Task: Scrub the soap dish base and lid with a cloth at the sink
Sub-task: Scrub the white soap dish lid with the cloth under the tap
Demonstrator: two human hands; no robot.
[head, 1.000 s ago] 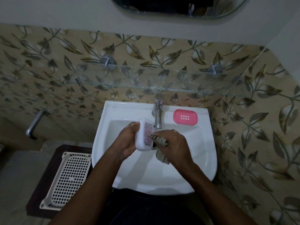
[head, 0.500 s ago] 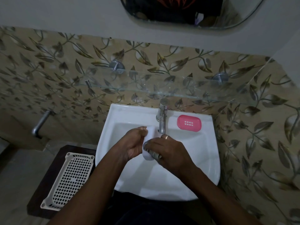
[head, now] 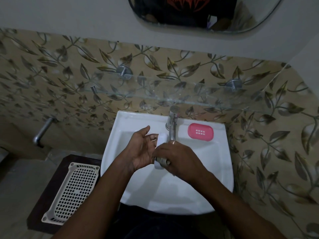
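Rising behind the lid (head: 162, 139), tap (head: 172, 130), pink base (head: 200, 132) beside, basket (head: 72, 192) left

1. From my feed, the white sink (head: 124, 116) is fixed against the leaf-patterned wall.
2. On its back rim, right of the tap (head: 171, 125), I see the pink soap dish base (head: 200, 132) lying flat, slots up.
3. Above the sink a glass shelf (head: 172, 94) sits on two metal brackets (head: 124, 71).
4. To my left, a dark stand (head: 51, 178) rests on the floor (head: 15, 187).
5. A white perforated basket (head: 85, 165) lies flat on that stand, near the sink's edge.
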